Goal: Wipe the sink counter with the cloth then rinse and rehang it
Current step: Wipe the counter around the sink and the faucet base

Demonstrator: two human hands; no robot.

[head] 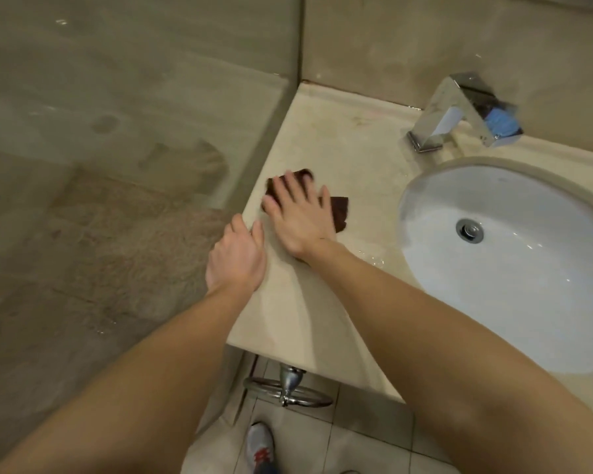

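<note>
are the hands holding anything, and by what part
Nothing is gripped. The right hand presses flat on the cloth's middle; the left hand rests on the counter edge.

cloth (338, 212) on counter (339, 155), left of sink (514, 268)

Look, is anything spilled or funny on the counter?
Yes. A small puddle of clear water lies on the beige stone counter, beside the white oval sink. Faint smudges mark it near the shiny square tap.
</note>
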